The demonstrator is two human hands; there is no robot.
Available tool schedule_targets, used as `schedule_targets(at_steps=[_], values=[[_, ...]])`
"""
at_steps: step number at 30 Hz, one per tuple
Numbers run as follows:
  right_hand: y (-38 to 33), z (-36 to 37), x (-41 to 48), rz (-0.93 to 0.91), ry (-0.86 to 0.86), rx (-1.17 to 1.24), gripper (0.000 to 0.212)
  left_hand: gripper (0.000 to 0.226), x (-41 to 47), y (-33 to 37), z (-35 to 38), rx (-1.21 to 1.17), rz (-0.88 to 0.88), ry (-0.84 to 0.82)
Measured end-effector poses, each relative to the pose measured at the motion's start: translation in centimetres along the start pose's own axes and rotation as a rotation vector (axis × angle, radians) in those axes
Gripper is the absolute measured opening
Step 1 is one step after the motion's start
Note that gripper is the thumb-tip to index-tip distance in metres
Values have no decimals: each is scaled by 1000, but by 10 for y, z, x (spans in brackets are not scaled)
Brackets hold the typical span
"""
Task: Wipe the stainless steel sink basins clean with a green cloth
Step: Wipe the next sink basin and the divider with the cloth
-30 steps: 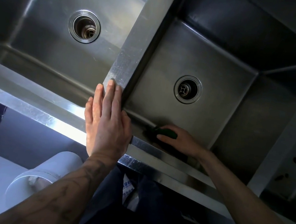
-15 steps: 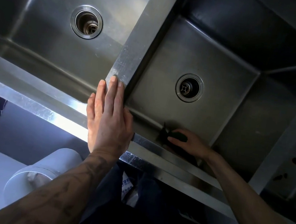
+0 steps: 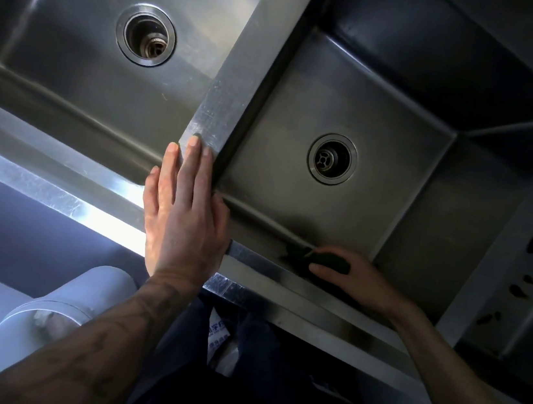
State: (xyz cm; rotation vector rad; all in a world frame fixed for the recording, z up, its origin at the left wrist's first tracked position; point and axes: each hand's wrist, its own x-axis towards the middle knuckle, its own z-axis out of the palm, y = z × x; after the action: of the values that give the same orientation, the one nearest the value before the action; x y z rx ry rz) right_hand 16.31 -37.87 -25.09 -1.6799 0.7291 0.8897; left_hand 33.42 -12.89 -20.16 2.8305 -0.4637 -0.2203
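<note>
Two stainless steel basins lie below me, split by a steel divider (image 3: 238, 72). The left basin (image 3: 71, 81) has an open drain (image 3: 145, 35). The right basin (image 3: 387, 123) has a drain (image 3: 331, 159) with a strainer. My left hand (image 3: 182, 214) rests flat, fingers together, on the front rim where the divider meets it. My right hand (image 3: 353, 277) reaches into the right basin and presses a dark green cloth (image 3: 318, 258) against the bottom of the near wall. Most of the cloth is hidden under my fingers.
The front rim (image 3: 57, 187) of the sink runs across the view and shines on the left. A white cylinder (image 3: 50, 312) stands on the floor below it. A steel panel with dark slots (image 3: 519, 279) stands to the right of the right basin.
My right hand has slid the cloth to the right along the base of the near wall of the right basin. My left hand has stayed on the rim.
</note>
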Motion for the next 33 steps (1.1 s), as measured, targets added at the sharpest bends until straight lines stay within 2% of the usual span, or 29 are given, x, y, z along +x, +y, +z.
schedule_targets(at_steps=[4, 7, 9, 13, 17, 21, 25, 28, 33], values=[[12, -5, -2, 50, 8, -16, 31, 63, 0, 0, 0, 3, 2, -5], [29, -11, 12, 135, -10, -172, 38, 63, 0, 1, 0, -2, -8, -6], [28, -14, 0, 145, 20, -185, 43, 63, 0, 1, -1, 0, -7, -9], [23, -24, -38, 178, 30, -124, 18, 63, 0, 1, -2, 2, -8, -5], [43, -21, -8, 275, 47, -206, 55, 64, 0, 2, -2, -8, -15, -17], [19, 0, 37, 372, 21, -213, 63, 64, 1, 1, -1, -26, -16, -33], [-41, 35, 78, 249, 0, -136, 62, 62, 0, 1, -1, -13, -22, -26], [-106, 66, 99, 81, -22, -68, 41, 63, 0, 0, -1, -18, -16, -34], [-166, 87, 99, -41, -66, 65, 43, 61, 1, -1, -1, -21, -10, -17]])
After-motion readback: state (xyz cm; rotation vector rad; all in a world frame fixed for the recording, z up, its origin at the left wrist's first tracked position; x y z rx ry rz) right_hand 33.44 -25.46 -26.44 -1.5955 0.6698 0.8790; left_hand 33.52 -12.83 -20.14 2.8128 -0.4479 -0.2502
